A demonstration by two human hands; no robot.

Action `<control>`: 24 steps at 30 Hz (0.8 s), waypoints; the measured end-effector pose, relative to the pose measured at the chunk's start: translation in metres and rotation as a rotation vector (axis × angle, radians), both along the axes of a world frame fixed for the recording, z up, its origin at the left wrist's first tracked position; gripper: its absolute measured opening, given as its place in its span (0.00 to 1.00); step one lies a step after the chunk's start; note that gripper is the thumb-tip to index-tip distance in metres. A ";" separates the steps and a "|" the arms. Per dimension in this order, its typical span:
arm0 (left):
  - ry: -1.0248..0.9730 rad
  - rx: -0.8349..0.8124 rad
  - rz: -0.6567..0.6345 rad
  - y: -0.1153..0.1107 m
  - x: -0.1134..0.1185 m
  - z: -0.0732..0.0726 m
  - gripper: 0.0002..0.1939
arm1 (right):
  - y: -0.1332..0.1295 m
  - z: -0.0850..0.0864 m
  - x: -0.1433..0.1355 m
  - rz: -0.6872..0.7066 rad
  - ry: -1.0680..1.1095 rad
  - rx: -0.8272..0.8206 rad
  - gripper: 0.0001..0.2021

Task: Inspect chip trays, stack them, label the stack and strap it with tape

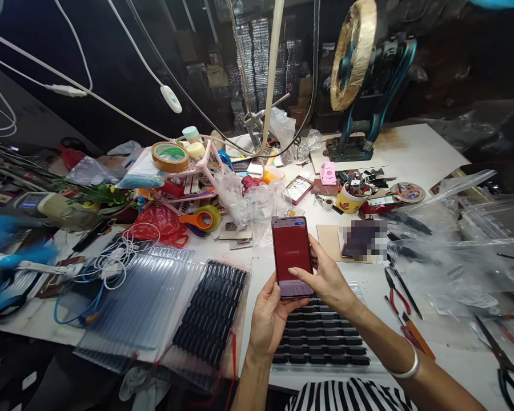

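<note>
While you hold the phone [289, 242] up: it stands near the middle of your view, above the desk [262, 261]; its screen is mostly dark red; its lower end overlaps a clear tray [356, 290] beneath.
Left hand [266, 319]: your grip is closed round the phone's lower left; thumb at the side, fingers under the bottom edge.
Right hand [332, 279]: your grip is curled at the phone's right edge; the thumb lies over the lower screen, though you cannot tell if it touches; a bracelet [408, 368] circles your forearm.
Tray: rows of black pieces [321, 361] lie in it, below your hands.
Left side: a second batch of black pieces [212, 311] in plastic; clear trays [145, 302] beside it; tangled white cables [111, 260] partly over those.
Right side: pliers [397, 294] near your forearm; scissors [499, 354] farther right.
Back: a yellow cup [352, 204], filled with small things; a hand press [354, 140] behind it.
</note>
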State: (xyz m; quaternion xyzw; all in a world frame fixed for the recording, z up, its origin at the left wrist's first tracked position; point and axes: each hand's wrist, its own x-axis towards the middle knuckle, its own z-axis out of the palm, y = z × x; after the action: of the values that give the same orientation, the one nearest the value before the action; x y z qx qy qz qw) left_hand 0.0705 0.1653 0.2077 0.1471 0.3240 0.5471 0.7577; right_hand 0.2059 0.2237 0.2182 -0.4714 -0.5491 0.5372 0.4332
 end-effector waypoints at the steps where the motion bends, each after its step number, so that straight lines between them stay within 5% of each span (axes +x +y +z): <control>1: 0.000 0.002 -0.001 0.000 0.000 0.000 0.17 | 0.000 0.000 0.000 -0.001 -0.002 0.001 0.34; 24: 0.004 0.014 -0.032 0.001 0.000 -0.002 0.18 | 0.000 -0.002 0.002 -0.001 -0.031 0.022 0.34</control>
State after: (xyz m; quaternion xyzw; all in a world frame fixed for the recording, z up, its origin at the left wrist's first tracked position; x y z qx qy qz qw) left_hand 0.0704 0.1659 0.2061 0.1586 0.3193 0.5369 0.7647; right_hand 0.2077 0.2235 0.2166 -0.4752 -0.5612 0.5237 0.4301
